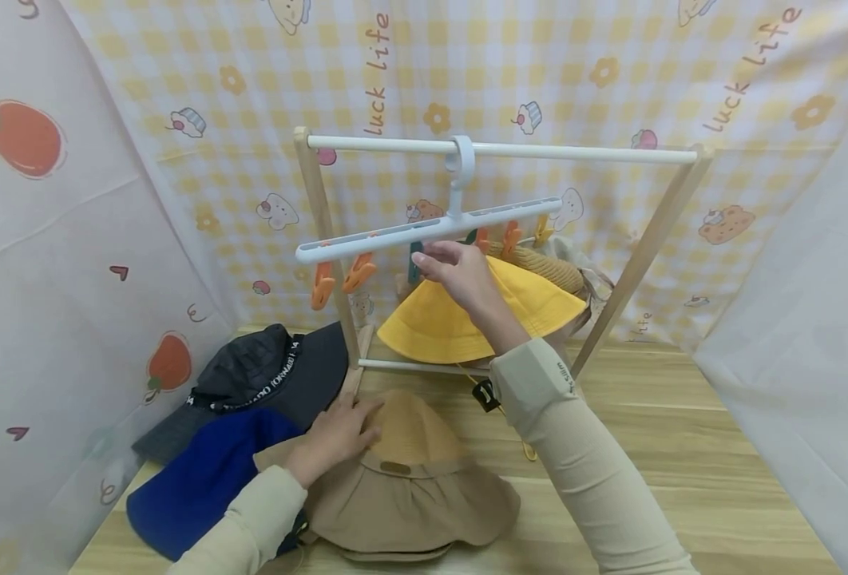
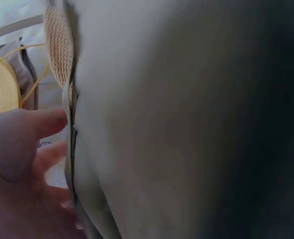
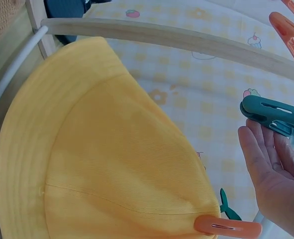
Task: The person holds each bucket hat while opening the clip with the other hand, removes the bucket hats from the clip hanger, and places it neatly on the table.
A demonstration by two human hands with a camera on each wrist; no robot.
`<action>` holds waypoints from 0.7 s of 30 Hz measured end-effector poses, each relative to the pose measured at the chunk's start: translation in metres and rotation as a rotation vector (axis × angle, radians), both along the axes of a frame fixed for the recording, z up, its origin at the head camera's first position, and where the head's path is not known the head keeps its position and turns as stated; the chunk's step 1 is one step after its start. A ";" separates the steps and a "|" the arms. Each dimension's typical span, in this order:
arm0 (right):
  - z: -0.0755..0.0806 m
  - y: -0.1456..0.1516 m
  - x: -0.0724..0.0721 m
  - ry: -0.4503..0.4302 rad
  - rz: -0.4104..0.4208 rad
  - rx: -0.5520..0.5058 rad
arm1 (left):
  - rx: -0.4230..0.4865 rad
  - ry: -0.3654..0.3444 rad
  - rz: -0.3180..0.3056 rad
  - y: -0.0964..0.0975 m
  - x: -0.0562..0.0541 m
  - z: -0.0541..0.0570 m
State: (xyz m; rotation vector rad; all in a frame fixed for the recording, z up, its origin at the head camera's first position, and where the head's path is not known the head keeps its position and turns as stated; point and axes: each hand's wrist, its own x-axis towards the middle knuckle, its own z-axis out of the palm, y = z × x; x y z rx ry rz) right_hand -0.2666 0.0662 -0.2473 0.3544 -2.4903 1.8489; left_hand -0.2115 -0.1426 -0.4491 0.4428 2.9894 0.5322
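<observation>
In the head view a tan bucket hat with a pleated brim and a small label lies at the front of the table. My left hand rests against the left side of its crown; in the left wrist view the brim hides the fingertips. Up at the pale blue clip hanger, my right hand has its extended fingers touching a teal clip. A yellow bucket hat hangs below, its crown tip caught in an orange clip, with a green sprout ornament beside it.
The hanger hooks over the white rail of a wooden stand. Two orange clips hang at its left end. More hats, one of them ribbed mustard, hang behind the yellow one. A blue hat and a black cap lie at left.
</observation>
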 end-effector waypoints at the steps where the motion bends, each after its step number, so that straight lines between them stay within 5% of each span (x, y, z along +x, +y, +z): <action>1: 0.000 0.000 0.000 0.000 0.000 0.002 | -0.023 -0.005 -0.002 -0.001 0.003 -0.001; 6: 0.001 0.000 0.000 0.005 0.006 0.004 | -0.108 0.072 0.003 0.000 0.022 -0.004; 10: 0.000 0.000 0.000 -0.003 0.004 -0.008 | -0.205 0.154 -0.021 0.013 0.047 -0.004; 15: 0.000 0.001 0.000 -0.011 -0.001 -0.020 | -0.299 0.114 -0.009 0.025 0.074 -0.014; 21: 0.000 0.002 0.000 -0.005 0.002 -0.002 | -0.243 0.039 0.019 0.017 0.079 -0.045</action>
